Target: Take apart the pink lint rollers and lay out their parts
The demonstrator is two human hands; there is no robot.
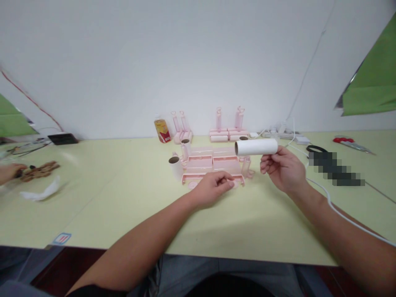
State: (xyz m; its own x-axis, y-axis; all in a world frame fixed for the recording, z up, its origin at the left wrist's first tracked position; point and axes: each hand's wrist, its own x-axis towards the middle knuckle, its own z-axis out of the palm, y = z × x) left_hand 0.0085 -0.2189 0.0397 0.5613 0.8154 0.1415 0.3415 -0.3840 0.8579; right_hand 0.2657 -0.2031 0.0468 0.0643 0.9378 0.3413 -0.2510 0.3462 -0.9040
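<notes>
My right hand (286,169) is closed round one end of a white paper roll (256,147) with a brown cardboard core, held level above the table. My left hand (213,189) rests loosely, fingers apart and slightly bent, at the front edge of pink plastic parts, partly covering them. Behind it lie pink trays (199,162) with clear covers. Two more white rolls stand upright at their left, the nearer roll (176,168) and a farther roll (186,149). Another roll (243,139) is partly hidden behind the held one. A pink handle piece (246,166) is beside the trays.
Assembled pink pieces (219,134) and a bottle with yellow contents (162,130) stand along the wall. White cables (328,198) and a red-handled tool (343,140) lie at right. A co-worker's hand (10,171) touches brown pieces (40,171) at far left, near white paper (41,192).
</notes>
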